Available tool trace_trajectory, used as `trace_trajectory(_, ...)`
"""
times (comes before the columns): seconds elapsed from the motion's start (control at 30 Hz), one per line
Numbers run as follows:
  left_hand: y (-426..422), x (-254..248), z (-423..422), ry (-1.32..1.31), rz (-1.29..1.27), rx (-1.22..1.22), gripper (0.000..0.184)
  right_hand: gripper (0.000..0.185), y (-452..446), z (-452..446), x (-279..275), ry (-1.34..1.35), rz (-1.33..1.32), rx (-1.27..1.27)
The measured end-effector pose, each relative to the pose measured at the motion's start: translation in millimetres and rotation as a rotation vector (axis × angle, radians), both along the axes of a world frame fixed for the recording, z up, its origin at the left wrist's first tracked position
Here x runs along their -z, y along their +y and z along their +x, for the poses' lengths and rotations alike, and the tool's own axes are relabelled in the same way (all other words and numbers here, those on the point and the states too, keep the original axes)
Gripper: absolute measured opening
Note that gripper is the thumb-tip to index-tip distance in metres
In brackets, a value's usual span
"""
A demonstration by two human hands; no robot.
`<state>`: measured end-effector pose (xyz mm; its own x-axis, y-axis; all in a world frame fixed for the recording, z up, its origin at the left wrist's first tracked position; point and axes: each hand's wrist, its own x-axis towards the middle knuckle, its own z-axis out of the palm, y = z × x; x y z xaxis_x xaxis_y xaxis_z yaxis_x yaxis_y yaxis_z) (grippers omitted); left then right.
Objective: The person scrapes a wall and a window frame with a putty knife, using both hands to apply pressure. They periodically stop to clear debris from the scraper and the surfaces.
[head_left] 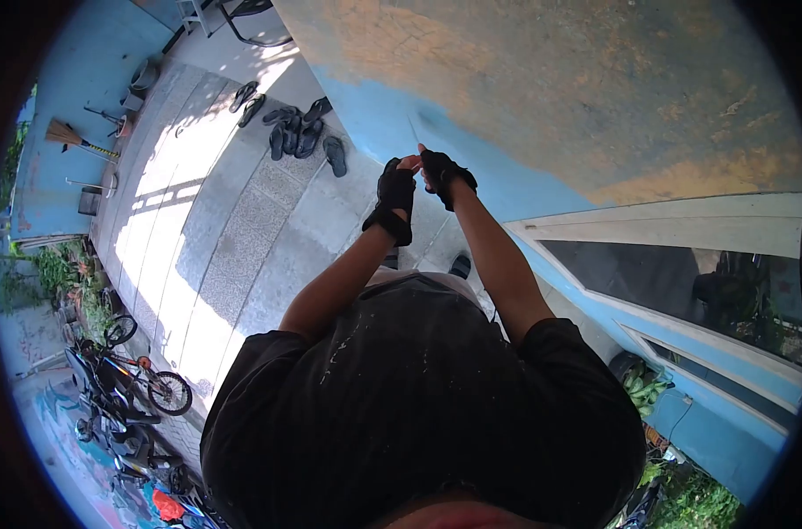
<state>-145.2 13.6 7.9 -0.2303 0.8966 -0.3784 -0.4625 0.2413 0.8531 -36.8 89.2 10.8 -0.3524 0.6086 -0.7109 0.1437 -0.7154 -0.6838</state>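
My left hand [395,192] and my right hand [447,175] meet in front of me, both in black fingerless gloves. The fingertips of the left hand touch or nearly touch the fingers of the right. On each hand the fingers are bent together, and whatever is between them is too small to make out. One fingertip of the right hand points up toward the blue and brown wall [542,97], close beside it. Below the hands lies the paved floor [317,216].
Several dark sandals [297,137] lie on the paving ahead to the left. A broom [66,134] hangs on the far-left wall. A bicycle [158,388] and motorbikes [123,432] stand at lower left. Framed windows [665,273] are at right, plants [692,498] at lower right.
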Motion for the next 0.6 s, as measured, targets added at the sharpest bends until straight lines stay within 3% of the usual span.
trace_trajectory(0.23, 0.1, 8.7, -21.4, -0.037, -0.016, 0.129, 0.039, 0.047, -65.3, 69.9, 5.6, 0.046, -0.069, 0.193)
trace_trajectory(0.37, 4.4, 6.5, 2.3, -0.047, -0.116, 0.321, 0.036, 0.051, -116.6, 107.5, 9.8, 0.059, -0.172, 0.423)
trace_trajectory(0.6, -8.5, 9.8, 63.0, -0.036, -0.201, 0.606, 0.039, 0.049, -175.5, 134.6, 4.4, 0.121, -0.097, 0.634)
